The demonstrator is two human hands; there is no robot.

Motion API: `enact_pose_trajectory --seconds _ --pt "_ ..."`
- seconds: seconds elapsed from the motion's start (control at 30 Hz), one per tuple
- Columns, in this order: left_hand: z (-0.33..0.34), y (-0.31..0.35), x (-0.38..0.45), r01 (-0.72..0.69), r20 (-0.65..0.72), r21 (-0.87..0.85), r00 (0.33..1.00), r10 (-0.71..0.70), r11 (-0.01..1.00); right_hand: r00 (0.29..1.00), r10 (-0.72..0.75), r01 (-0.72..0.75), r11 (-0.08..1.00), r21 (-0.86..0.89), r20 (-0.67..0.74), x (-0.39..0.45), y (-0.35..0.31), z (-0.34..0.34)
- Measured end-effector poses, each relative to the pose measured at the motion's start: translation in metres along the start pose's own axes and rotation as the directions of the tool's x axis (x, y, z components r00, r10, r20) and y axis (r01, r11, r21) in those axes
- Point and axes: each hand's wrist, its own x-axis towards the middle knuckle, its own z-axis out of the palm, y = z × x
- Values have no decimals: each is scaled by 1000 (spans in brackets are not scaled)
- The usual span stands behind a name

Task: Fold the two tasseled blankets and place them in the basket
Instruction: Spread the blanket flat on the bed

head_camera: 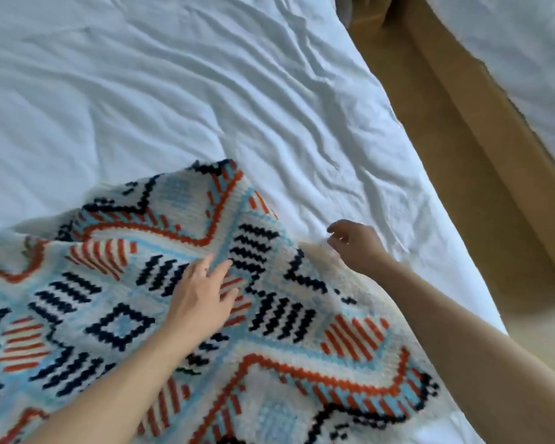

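Note:
A knitted blanket (135, 302) with light blue, white, orange and navy geometric patterns lies rumpled across the near part of a white bed. My left hand (202, 299) rests flat on its middle, fingers spread and pressing the fabric. At the blanket's right edge, my right hand (356, 245) has its fingers curled over the cream border; whether it pinches the fabric is unclear. No tassels, second blanket or basket are in view.
The bed's wrinkled white sheet (173, 91) fills the far and left side. To the right, a strip of brown floor (446, 149) runs between this bed and a second white bed (532, 59) on a tan wooden base (523, 174).

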Motion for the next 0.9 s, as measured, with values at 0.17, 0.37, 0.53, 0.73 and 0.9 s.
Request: enact_pose_trajectory --seconds 0.17,0.37,0.53,0.73,0.9 --pt "-4 -45 52 146 51 -157 989 -140 977 970 -64 37 993 116 235 74 -115 62" --pt "5 -63 54 -18 42 -141 999 24 990 715 -221 -126 892 433 663 69 -184 92" --pt "-11 -59 65 32 -16 -168 999 -35 985 981 -24 116 865 488 -191 120 -189 16" --pt "-18 -23 77 7 -131 -83 991 -18 997 682 160 175 912 372 -714 155 -151 -112" --pt "-6 -5 82 7 -58 38 998 -5 999 953 212 -112 909 403 -214 121 -59 -76"
